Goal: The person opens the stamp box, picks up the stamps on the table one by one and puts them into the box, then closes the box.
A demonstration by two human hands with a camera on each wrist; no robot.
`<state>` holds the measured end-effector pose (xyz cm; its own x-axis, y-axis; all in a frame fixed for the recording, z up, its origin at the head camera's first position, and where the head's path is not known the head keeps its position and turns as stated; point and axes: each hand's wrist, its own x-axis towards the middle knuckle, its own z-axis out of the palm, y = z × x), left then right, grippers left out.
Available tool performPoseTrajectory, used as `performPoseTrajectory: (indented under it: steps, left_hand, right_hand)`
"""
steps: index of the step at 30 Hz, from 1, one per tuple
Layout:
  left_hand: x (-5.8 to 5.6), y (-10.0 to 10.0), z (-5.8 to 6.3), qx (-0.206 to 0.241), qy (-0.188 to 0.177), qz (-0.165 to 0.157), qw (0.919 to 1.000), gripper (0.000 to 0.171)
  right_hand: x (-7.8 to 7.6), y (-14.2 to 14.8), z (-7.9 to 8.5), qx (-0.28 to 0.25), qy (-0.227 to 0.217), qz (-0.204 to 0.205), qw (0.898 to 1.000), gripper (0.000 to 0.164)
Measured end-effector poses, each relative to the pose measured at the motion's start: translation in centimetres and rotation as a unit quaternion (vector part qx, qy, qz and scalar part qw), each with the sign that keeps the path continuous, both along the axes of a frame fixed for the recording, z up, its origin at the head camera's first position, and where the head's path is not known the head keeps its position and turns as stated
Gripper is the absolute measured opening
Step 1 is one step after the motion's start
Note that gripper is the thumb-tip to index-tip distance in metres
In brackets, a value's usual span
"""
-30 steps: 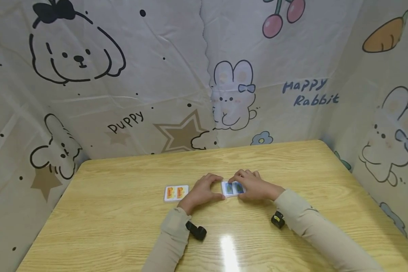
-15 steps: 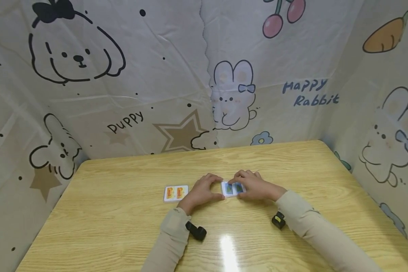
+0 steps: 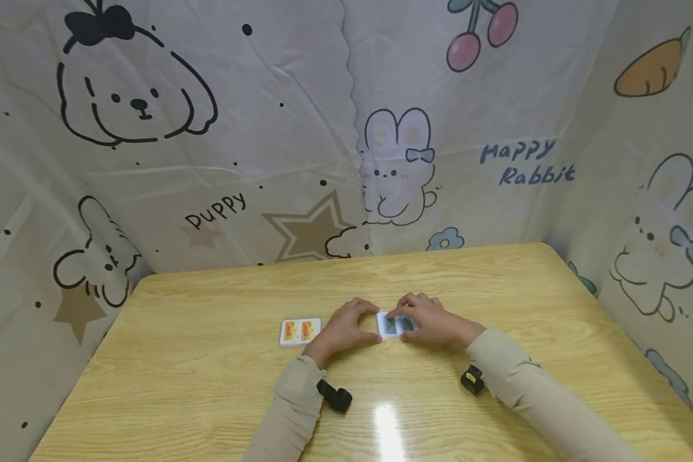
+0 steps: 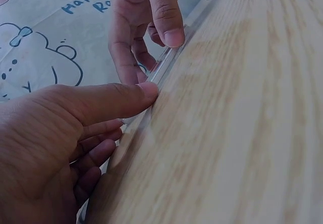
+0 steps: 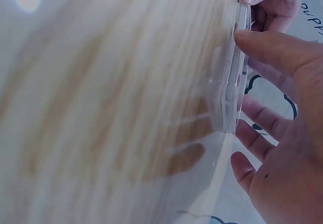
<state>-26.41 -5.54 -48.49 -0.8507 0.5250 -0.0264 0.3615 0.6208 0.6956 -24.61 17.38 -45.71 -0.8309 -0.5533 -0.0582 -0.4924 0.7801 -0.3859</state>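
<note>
A flat, clear-edged case (image 3: 388,326) with two blue pictures on white lies on the table, and its side shows as a thin transparent slab (image 5: 232,93) in the right wrist view. My left hand (image 3: 343,330) pinches its left end, thumb at the near corner and index finger at the far one. From the right, my right hand (image 3: 436,321) grips it by the near and far edges, thumb on the near side, one finger reaching over the top. That hand covers the right part of the case. In the left wrist view the left thumb tip (image 4: 149,91) touches the near corner.
A similar flat case (image 3: 300,332) with two orange pictures lies just left of the left hand. All of this is on a wood-grain table (image 3: 208,385). Patterned cloth walls (image 3: 300,77) rise behind and at both sides. Each wrist carries a small black camera (image 3: 339,399).
The head view has tilted a little, so everything sits slightly lower. Both hands keep their hold on the case, which has not visibly moved on the table.
</note>
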Motion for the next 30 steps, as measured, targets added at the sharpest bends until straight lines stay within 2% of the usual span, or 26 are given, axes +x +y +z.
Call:
performPoseTrajectory:
  steps: [6,10,16,20,23,25,27,30]
  left_hand:
    - [0.2,0.2,-0.4,-0.004,-0.010,0.000,0.9999,0.057]
    - [0.2,0.2,-0.3,-0.001,-0.015,-0.001,0.9999,0.058]
    - [0.3,-0.3,0.2,0.024,-0.020,-0.017,0.9994,0.057]
    - [1.0,-1.4,1.1,0.041,-0.030,-0.011,0.9987,0.053]
    - [1.1,-2.5,2.3,0.042,0.011,-0.002,0.9991,0.053]
    - [1.2,-3.4,3.3,0.040,0.054,0.015,0.9976,0.054]
    - [1.2,-4.4,4.2,0.036,0.113,0.036,0.9922,0.054]
    - [1.4,-6.2,5.4,0.012,0.193,0.072,0.9785,0.056]
  right_hand:
    - [0.2,0.3,-0.8,0.002,-0.015,-0.014,1.000,0.046]
    - [0.2,0.4,-0.9,0.002,-0.029,-0.026,0.999,0.055]
    - [0.6,0.7,-0.2,-0.048,-0.070,-0.037,0.996,0.073]
    - [1.0,0.8,0.5,-0.106,-0.055,-0.044,0.992,0.070]
    - [1.0,1.1,1.1,-0.137,-0.022,-0.069,0.988,0.066]
    - [0.9,1.5,1.7,-0.141,0.009,-0.088,0.986,0.064]
    - [1.0,1.9,2.2,-0.134,0.048,-0.104,0.984,0.064]
    - [1.3,2.6,2.8,-0.095,0.104,-0.122,0.983,0.066]
